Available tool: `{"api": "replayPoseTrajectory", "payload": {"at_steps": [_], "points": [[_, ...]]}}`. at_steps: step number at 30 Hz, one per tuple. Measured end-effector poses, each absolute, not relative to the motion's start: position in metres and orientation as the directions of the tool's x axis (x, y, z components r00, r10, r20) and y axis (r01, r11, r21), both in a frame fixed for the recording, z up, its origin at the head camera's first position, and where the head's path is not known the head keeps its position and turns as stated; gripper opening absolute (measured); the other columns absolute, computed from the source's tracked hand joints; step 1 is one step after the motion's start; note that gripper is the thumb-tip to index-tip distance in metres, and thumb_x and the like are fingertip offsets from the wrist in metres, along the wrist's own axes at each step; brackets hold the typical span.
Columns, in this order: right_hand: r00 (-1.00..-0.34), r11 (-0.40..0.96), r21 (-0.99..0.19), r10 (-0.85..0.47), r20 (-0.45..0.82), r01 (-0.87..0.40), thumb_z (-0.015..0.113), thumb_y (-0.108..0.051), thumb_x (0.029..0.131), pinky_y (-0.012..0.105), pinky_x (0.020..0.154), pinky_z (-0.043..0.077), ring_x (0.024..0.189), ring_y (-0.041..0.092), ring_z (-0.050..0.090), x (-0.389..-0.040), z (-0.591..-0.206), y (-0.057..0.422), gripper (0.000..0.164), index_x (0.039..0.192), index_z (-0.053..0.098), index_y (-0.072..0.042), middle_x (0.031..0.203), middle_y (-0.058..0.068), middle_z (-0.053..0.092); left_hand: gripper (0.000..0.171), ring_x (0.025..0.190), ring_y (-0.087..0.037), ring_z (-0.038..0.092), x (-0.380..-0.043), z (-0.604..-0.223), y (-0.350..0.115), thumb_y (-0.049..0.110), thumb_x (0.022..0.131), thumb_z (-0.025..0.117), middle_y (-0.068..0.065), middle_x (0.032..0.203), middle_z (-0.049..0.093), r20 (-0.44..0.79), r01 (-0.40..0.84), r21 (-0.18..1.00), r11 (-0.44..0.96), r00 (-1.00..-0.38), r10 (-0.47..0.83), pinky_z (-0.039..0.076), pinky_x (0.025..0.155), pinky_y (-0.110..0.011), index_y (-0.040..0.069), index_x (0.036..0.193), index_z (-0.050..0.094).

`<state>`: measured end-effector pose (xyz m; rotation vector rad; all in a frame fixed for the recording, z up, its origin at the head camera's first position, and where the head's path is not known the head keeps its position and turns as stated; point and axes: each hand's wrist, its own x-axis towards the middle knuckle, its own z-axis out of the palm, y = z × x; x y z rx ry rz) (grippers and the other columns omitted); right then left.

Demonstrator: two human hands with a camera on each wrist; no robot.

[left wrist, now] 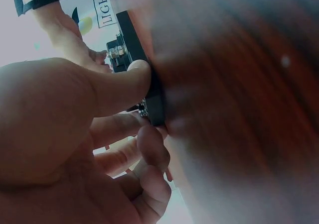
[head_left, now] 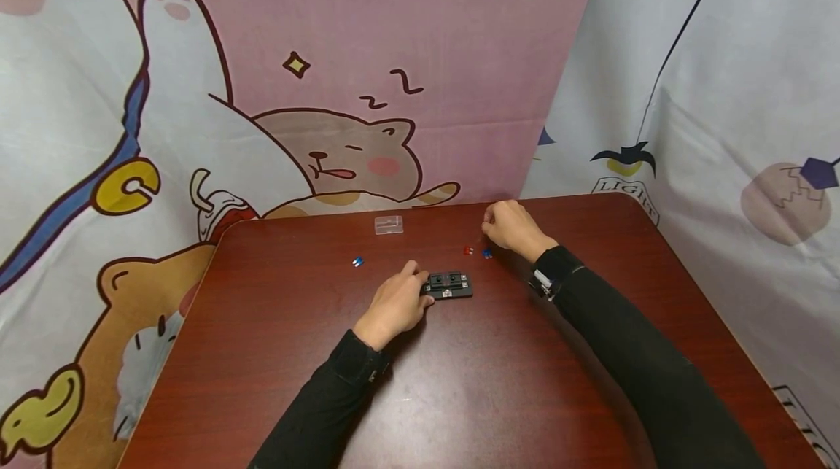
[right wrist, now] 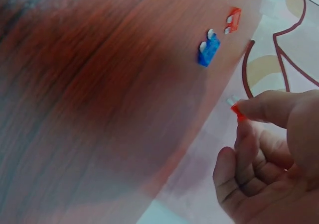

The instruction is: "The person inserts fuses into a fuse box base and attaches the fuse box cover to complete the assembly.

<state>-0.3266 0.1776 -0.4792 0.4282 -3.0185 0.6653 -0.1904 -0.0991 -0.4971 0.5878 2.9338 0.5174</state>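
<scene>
On the table, a black fuse block (head_left: 450, 287) with metal terminals lies in front of me. My left hand (head_left: 394, 306) grips its left end, and the left wrist view shows the thumb on the long side of the block (left wrist: 130, 35). Farther right, my right hand (head_left: 515, 230) is raised over the back of the table. Between its thumb and forefinger, it pinches a red blade fuse (right wrist: 238, 109) with the metal prongs pointing away from the fingers. A blue blade fuse (head_left: 487, 254) and another red blade fuse (head_left: 468, 251) lie on the table below that hand.
Left of the block lies another blue blade fuse (head_left: 357, 262). A small clear plastic case (head_left: 389, 225) sits close to the back edge of the brown table (head_left: 262, 352). Behind the table hangs a cartoon-printed cloth (head_left: 459, 53).
</scene>
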Motion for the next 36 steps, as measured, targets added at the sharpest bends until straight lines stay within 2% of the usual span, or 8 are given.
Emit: {"api": "replayPoseTrajectory", "payload": {"at_steps": [4, 12, 20, 30, 36], "points": [[-0.944, 0.839, -0.433, -0.305, 0.126, -0.329, 0.077, -0.020, 0.104, 0.043, 0.079, 0.058, 0.084, 0.025, 0.068, -0.319, -0.474, 0.178, 0.014, 0.102, 0.079, -0.007, 0.098, 0.009, 0.078, 0.048, 0.096, -0.026, 0.069, -0.190, -0.497, -0.099, 0.030, 0.106, 0.077, -0.010, 0.134, 0.060, -0.038, 0.353, 0.352, 0.867, -0.920, 0.390, 0.060, 0.088, -0.045, 0.006, 0.146, 0.068], [-0.886, 0.773, -0.432, -0.411, 0.214, -0.464, 0.076, -0.019, 0.105, 0.037, 0.072, 0.053, 0.079, 0.019, 0.064, -0.297, -0.454, 0.166, 0.011, 0.103, 0.080, -0.009, 0.095, 0.005, 0.076, 0.048, 0.097, -0.027, 0.070, -0.191, -0.497, -0.099, 0.031, 0.106, 0.077, -0.010, 0.135, 0.060, -0.041, 0.349, 0.354, 0.868, -0.921, 0.387, 0.060, 0.088, -0.047, 0.007, 0.146, 0.068], [-0.808, 0.698, -0.421, -0.562, 0.177, -0.579, 0.076, -0.016, 0.104, 0.034, 0.071, 0.052, 0.078, 0.014, 0.062, -0.269, -0.440, 0.149, 0.008, 0.098, 0.082, -0.015, 0.095, 0.000, 0.075, 0.043, 0.093, -0.025, 0.067, -0.192, -0.497, -0.098, 0.029, 0.105, 0.079, -0.008, 0.129, 0.060, -0.040, 0.347, 0.354, 0.868, -0.922, 0.385, 0.059, 0.085, -0.046, 0.008, 0.141, 0.070], [-0.756, 0.678, -0.354, -0.635, 0.160, -0.644, 0.078, -0.017, 0.104, 0.031, 0.073, 0.055, 0.081, 0.011, 0.062, -0.251, -0.449, 0.140, 0.006, 0.103, 0.083, -0.014, 0.100, -0.001, 0.076, 0.045, 0.095, -0.027, 0.069, -0.191, -0.496, -0.098, 0.030, 0.105, 0.078, -0.008, 0.131, 0.060, -0.048, 0.344, 0.351, 0.871, -0.922, 0.384, 0.060, 0.086, -0.046, 0.008, 0.143, 0.069], [-0.755, 0.694, -0.323, -0.644, 0.119, -0.643, 0.078, -0.019, 0.104, 0.030, 0.072, 0.052, 0.080, 0.009, 0.060, -0.247, -0.458, 0.137, 0.007, 0.104, 0.083, -0.016, 0.098, -0.003, 0.073, 0.045, 0.095, -0.027, 0.069, -0.191, -0.496, -0.099, 0.030, 0.105, 0.078, -0.008, 0.130, 0.060, -0.041, 0.347, 0.349, 0.871, -0.922, 0.384, 0.060, 0.086, -0.047, 0.007, 0.143, 0.069]]}}
